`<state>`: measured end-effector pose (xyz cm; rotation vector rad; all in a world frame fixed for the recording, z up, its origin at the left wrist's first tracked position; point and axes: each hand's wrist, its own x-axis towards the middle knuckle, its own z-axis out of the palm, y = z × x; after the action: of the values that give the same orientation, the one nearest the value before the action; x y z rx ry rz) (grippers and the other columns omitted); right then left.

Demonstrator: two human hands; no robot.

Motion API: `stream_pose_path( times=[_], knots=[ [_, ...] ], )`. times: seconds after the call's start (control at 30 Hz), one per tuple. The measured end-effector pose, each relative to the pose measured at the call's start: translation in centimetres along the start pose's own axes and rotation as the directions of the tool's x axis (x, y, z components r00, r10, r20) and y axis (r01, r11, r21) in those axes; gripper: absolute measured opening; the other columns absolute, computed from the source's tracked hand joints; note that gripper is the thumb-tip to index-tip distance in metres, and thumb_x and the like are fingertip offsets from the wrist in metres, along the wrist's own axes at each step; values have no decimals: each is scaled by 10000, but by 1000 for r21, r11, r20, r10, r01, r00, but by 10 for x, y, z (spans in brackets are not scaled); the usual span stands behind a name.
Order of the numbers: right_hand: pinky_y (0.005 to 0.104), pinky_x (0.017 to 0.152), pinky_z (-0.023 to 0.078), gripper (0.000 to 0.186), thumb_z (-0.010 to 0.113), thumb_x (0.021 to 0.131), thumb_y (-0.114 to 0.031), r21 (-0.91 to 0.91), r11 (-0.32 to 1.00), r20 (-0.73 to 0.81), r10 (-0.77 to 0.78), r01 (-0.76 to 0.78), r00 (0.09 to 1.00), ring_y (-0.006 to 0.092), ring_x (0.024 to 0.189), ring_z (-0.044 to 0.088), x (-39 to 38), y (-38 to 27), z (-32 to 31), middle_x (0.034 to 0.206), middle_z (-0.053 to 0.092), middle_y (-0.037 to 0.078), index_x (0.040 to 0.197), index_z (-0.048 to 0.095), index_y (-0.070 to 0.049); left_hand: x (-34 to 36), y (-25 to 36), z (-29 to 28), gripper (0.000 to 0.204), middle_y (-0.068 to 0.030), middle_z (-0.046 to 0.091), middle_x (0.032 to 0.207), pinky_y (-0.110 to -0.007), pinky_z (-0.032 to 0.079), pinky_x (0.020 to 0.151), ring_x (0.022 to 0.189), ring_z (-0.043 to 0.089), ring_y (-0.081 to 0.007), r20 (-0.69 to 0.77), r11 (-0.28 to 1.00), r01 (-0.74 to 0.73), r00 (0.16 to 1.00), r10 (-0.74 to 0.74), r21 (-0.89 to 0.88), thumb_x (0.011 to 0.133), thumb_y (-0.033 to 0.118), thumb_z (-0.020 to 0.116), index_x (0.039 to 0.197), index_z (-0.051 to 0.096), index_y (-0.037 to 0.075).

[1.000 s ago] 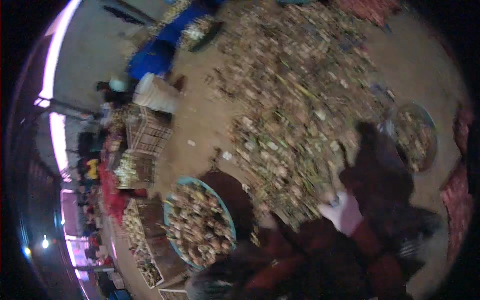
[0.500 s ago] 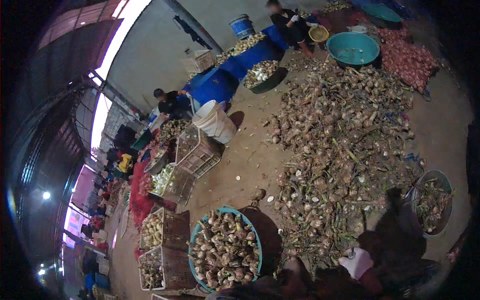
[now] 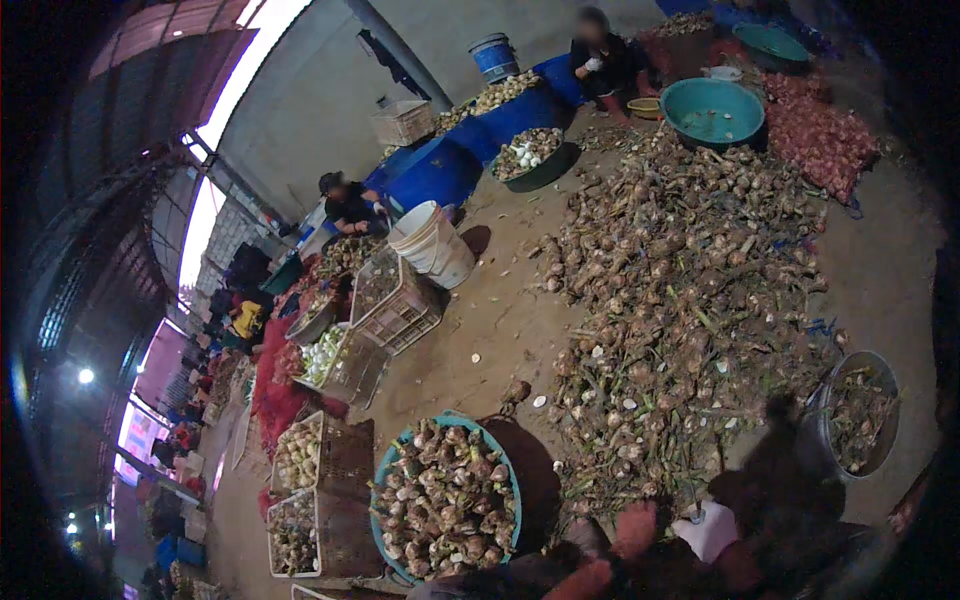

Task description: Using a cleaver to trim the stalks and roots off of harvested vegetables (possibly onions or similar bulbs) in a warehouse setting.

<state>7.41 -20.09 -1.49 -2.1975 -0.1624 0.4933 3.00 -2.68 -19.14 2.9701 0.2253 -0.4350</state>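
Note:
At the lower edge, my right hand (image 3: 708,532) wears a white glove and is closed around a small knife-like metal tool (image 3: 697,514), whose exact shape is too small to make out. My left hand (image 3: 634,530) shows as a reddish, blurred shape just left of it, its fingers not distinguishable. Both are at the near end of a large heap of soil-brown bulbs with stalks (image 3: 690,290). Pale cut pieces lie scattered on the heap. To the left, a teal tub (image 3: 516,490) is heaped with more bulbs.
A metal basin of trimmings (image 3: 828,425) stands right. Plastic crates (image 3: 318,470), a white bucket (image 3: 462,262) and red netting (image 3: 277,385) line the left. Two co-workers (image 3: 602,62) (image 3: 350,207) sit farther back near blue tubs (image 3: 430,180), a teal basin (image 3: 755,105) and red mesh bags (image 3: 825,140).
My left hand has come into sight beside the right. The gloved right hand has shifted slightly left and down. The far co-worker has lowered the yellow bowl; the nearer one has raised their head.

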Motion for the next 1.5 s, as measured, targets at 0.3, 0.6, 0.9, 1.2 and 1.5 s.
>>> stream_pose_path(
  times=[0.3,0.6,0.9,1.2,1.5],
  knots=[
    [457,658,475,301,679,709,-366,-244,970,-9,-19,16,1000,346,738,621,20,81,30,738,647,152,811,666,-83,19,-24,-8,255,-150,615,964,-464,487,694,872,620,-330,-25,995,18,1000,-16,103,847,230,523,1020,561,47],
    [416,707,493,398,757,655,-410,-157,985,64,78,-67,995,327,760,638,11,18,0,750,663,145,815,654,-61,5,-37,21,399,-199,619,911,-494,486,698,817,622,-368,120,964,-38,990,71,-262,826,297,583,1084,509,3],
    [447,691,492,402,765,647,-397,-196,980,-7,40,-40,999,359,776,634,9,27,12,744,654,172,795,641,-44,5,-24,32,435,-169,635,964,-477,489,781,907,613,-388,108,797,13,992,65,-604,814,298,613,1197,545,103],
    [435,676,500,446,747,643,-459,-152,983,102,122,-106,987,354,757,641,10,7,-6,733,648,183,776,643,-46,20,35,22,337,-108,634,1007,-462,441,846,954,624,-284,42,992,-79,996,75,98,853,281,543,1158,547,138],
    [439,690,502,427,727,665,-453,-221,970,61,114,-98,992,353,756,642,13,31,4,730,652,176,779,650,-49,41,48,0,345,-114,635,1008,-447,459,824,937,620,-280,224,982,-93,966,129,-161,844,243,572,1161,536,114]
  ],
)
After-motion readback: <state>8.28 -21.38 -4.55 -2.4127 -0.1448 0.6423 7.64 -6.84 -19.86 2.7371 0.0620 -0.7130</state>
